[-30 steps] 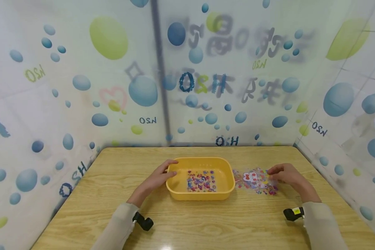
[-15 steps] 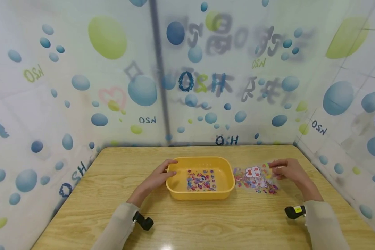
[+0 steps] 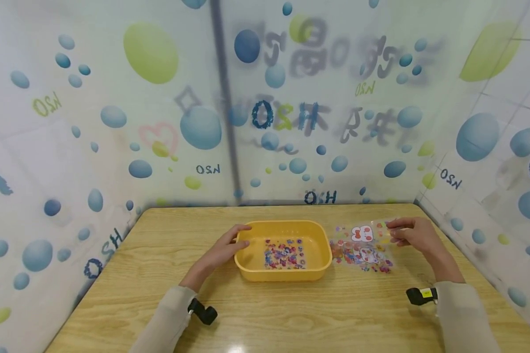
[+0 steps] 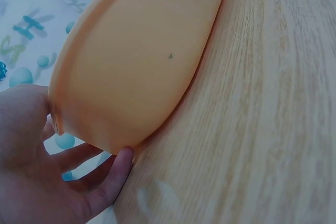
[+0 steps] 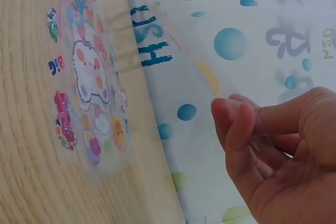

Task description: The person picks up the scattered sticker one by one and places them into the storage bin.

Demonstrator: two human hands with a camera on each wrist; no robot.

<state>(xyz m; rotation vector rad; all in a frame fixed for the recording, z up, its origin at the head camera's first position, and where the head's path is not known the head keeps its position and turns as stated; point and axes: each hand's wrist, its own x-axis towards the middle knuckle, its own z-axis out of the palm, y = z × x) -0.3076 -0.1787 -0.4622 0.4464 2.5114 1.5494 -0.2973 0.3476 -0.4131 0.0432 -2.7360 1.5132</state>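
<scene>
A yellow plastic basin (image 3: 284, 277) stands on the table, with a sheet of small colourful stickers (image 3: 284, 255) lying in it. At its left end, my left hand (image 3: 223, 249) grips the rim, thumb over the inside; the left wrist view shows fingers under the basin's outer wall (image 4: 136, 61). My right hand (image 3: 417, 236) pinches the right edge of a clear sticker sheet (image 3: 362, 233) with a white rabbit figure. That sheet is tilted up, seen nearly edge-on in the right wrist view. Below it more sticker sheets (image 5: 89, 72) lie overlapped on the table, right of the basin.
The wood-grain table (image 3: 265, 314) meets a pale curtain-like wall (image 3: 265, 157) printed with blue and green bubbles at the back and on both sides. Black wrist cameras (image 3: 202, 312) sit at both sleeve cuffs.
My right hand has lifted the rabbit sheet and drawn it up and away toward the back right, uncovering more of the sheets beneath. My left hand and the basin have stayed put.
</scene>
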